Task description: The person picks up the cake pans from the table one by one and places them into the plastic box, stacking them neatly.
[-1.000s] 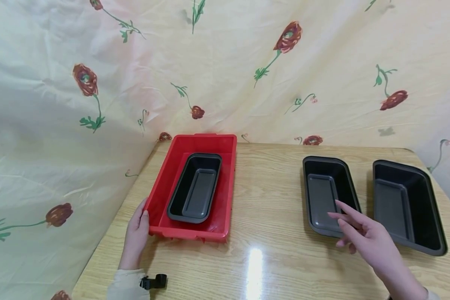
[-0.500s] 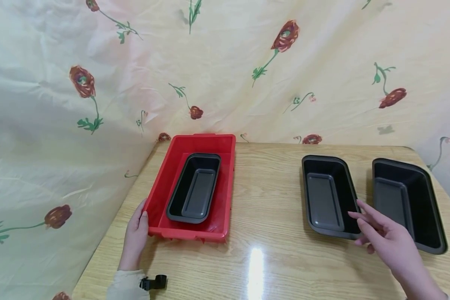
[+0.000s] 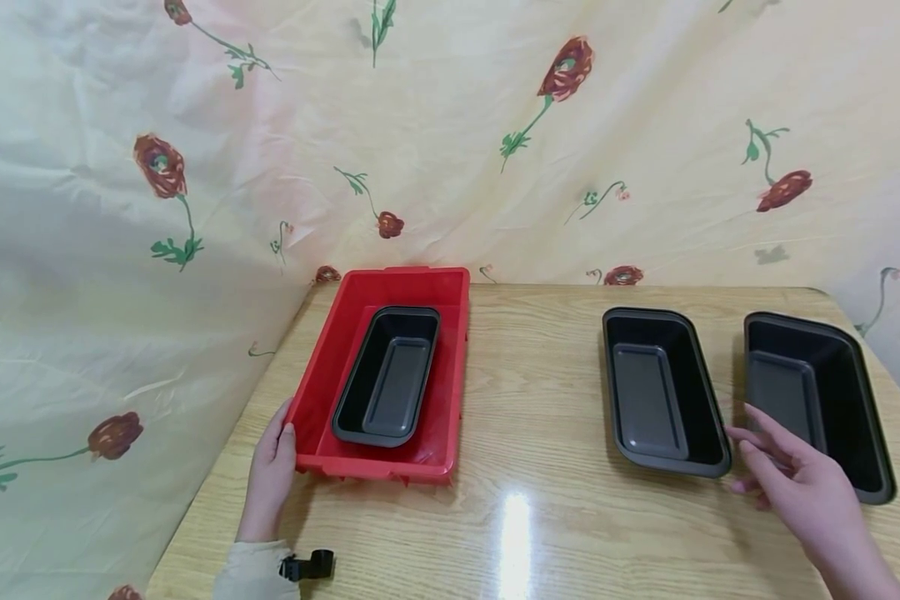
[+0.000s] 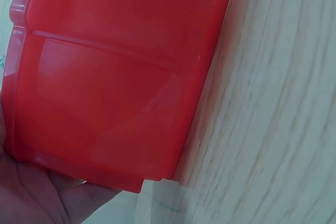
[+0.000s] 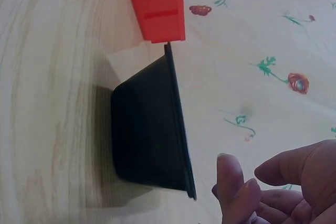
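My left hand [image 3: 273, 454] grips the near left edge of a red plastic tray [image 3: 378, 469], with the thumb on its outer side; the left wrist view shows fingers around the tray's rim. In this tray lies a dark loaf pan [image 3: 397, 387]. Two more dark loaf pans sit on the right: a middle loaf pan [image 3: 648, 400] and a far-right loaf pan [image 3: 847, 400]. Between their near ends hovers my right hand [image 3: 802, 483], holding nothing, its fingers loosely bent. The right wrist view shows the fingertips just beyond the middle pan's rim; contact cannot be told.
Everything stands on a light wooden table [image 3: 540, 383]. A cloth with printed flowers [image 3: 457, 142] hangs behind it and along the left side. A black strap with a small camera [image 3: 307, 567] is on my left wrist. Light reflects off the table's front [image 3: 515, 542].
My right hand has moved right, from over the middle loaf pan to the gap beside the far-right one. My left hand stays on the tray; the pans have not moved.
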Available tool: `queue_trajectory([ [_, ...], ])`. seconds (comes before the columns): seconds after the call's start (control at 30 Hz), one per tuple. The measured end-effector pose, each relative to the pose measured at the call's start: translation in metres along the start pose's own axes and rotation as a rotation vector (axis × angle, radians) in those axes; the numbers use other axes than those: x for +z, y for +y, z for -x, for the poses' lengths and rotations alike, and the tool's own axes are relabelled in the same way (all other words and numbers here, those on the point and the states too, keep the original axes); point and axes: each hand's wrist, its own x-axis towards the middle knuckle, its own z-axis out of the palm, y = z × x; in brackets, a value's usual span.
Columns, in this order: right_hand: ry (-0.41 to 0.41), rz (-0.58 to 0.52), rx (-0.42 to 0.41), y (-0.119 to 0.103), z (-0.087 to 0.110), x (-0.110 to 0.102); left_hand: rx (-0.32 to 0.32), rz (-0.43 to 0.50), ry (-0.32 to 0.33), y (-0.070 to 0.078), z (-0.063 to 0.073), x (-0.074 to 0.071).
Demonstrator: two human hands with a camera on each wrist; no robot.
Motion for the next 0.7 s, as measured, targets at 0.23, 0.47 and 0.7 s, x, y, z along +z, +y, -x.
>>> queue_trajectory([
  [0.23, 0.011, 0.059, 0.041, 0.007, 0.0, -0.001, -0.002, 0.008, -0.006, 0.0, 0.0, 0.0],
  [0.47, -0.003, 0.114, 0.036, 0.012, 0.0, 0.0, 0.015, -0.002, 0.0, 0.0, 0.0, 0.0],
  [0.7, -0.074, 0.193, 0.065, 0.009, -0.002, 0.0, 0.02, 0.0, -0.001, 0.0, 0.0, 0.001],
])
